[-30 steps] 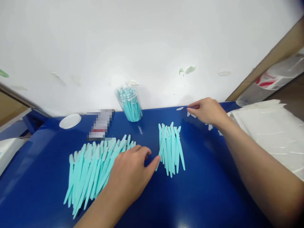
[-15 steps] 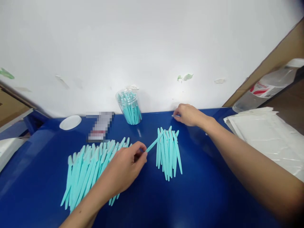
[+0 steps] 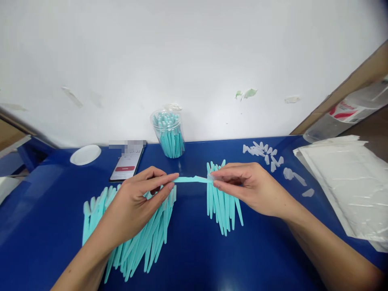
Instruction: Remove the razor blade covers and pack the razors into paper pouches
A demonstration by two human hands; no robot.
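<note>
our left hand (image 3: pixel 138 198) and right hand (image 3: pixel 248 186) each pinch an end of one teal stick (image 3: pixel 190 179), level above the blue table (image 3: pixel 273 250).

My two hands, left (image 3: pixel 136 202) and right (image 3: pixel 251 188), share one stick (image 3: pixel 190 179); two piles, lower left (image 3: pixel 133 230) and centre (image 3: pixel 222 206), one cup (image 3: pixel 169 133), one phone (image 3: pixel 125 165), one lid (image 3: pixel 85 154).

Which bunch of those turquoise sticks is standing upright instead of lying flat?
The bunch in the clear cup by the wall stands upright; the large pile and small pile lie flat on the blue table.
</note>
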